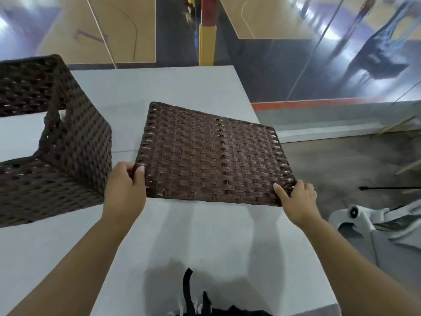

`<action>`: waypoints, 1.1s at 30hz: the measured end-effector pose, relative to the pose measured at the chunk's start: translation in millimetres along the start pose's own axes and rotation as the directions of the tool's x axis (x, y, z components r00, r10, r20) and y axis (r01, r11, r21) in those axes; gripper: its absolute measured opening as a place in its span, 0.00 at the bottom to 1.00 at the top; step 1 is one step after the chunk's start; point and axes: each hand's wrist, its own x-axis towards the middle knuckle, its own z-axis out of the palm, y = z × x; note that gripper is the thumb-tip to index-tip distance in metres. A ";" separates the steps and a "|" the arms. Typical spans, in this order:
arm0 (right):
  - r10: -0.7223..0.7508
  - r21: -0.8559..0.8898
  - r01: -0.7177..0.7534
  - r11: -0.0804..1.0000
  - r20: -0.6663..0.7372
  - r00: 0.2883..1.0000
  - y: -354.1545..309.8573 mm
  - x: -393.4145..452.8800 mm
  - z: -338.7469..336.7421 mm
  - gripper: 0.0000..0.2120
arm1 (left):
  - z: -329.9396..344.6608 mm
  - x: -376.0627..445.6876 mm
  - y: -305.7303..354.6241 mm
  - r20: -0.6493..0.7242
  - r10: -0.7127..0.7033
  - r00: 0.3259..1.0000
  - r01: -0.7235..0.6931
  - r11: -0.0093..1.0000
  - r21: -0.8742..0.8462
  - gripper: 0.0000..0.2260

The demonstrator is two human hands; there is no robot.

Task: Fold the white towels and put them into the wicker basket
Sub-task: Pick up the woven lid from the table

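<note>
**Both hands hold a flat woven panel above the table**

Gripping the near corners of a flat dark brown wicker panel (210, 156), both hands pinch its edge. The left hand (126, 185) has its thumb on top of the near left corner and its fingers curled under. The right hand (296, 199) holds the near right corner the same way. The panel is tilted, with its far edge over the table and its right side past the table's edge. Under it is the white table (182, 236). To the left, the dark brown wicker basket (68, 144) sits on the table, well apart from the panel, with a handle hole in its side. Farther back is a glass wall (319, 65), and a shiny gym floor shows beyond it.
</note>
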 end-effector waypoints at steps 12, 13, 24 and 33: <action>-0.314 0.250 0.374 0.893 -0.248 0.917 -137.4 -25.1 -41.4 0.29 | -138.0 47.1 23.6 -0.402 0.212 0.891 -0.202 0.977 0.067 0.12; -0.337 0.250 0.401 0.882 -0.263 0.904 -152.4 -29.5 -41.5 0.29 | -150.6 50.0 16.5 -0.425 0.194 0.884 -0.184 0.981 0.065 0.12; -0.431 0.295 0.525 0.798 -0.327 0.841 -309.3 -140.1 27.0 0.27 | -301.7 75.1 -115.5 -0.511 0.026 0.859 0.015 0.997 0.077 0.15; -0.420 0.249 0.495 0.833 -0.298 0.857 -398.5 -226.3 97.8 0.30 | -392.6 96.7 -231.0 -0.468 -0.040 0.883 0.113 0.985 0.129 0.16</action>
